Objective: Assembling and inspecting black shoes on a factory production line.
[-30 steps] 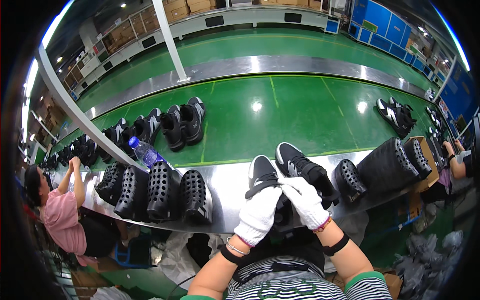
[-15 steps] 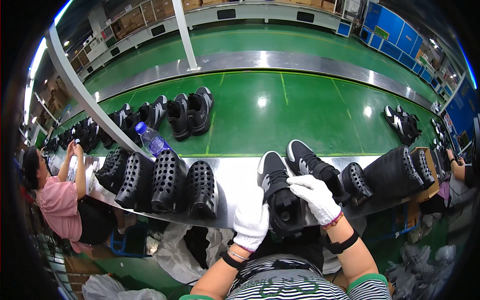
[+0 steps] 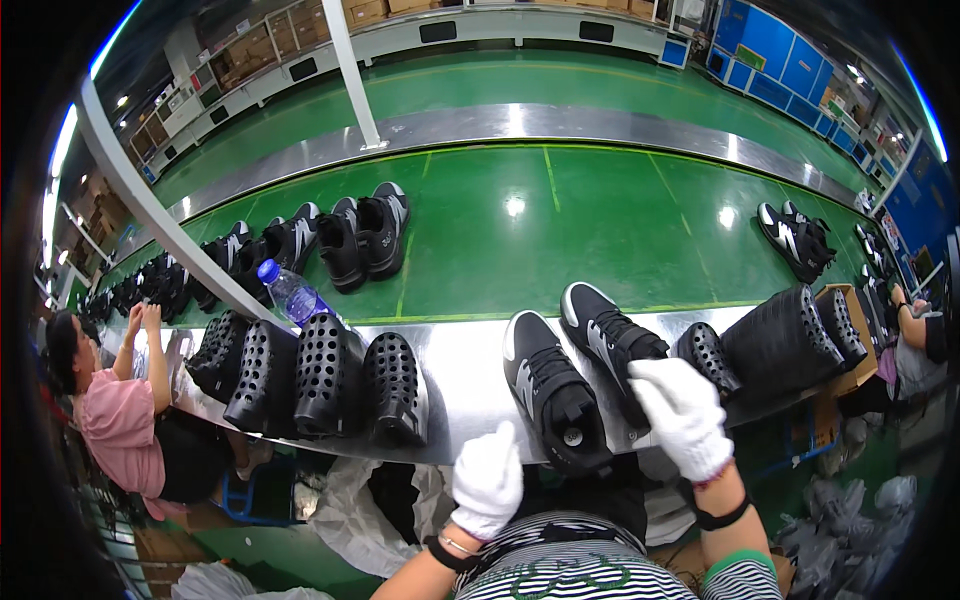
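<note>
Head view: left hand (image 3: 488, 482) near the left shoe (image 3: 548, 378), right hand (image 3: 686, 420) by the right shoe (image 3: 604, 335); I can't tell if either grip is spread or pinching.

Bench (image 3: 462, 385) glares white just beyond the left hand (image 3: 488, 480); strip lights (image 3: 62, 160) blaze far left; straight lines bend outward, darkening to black.

No readable lettering or signs
</note>
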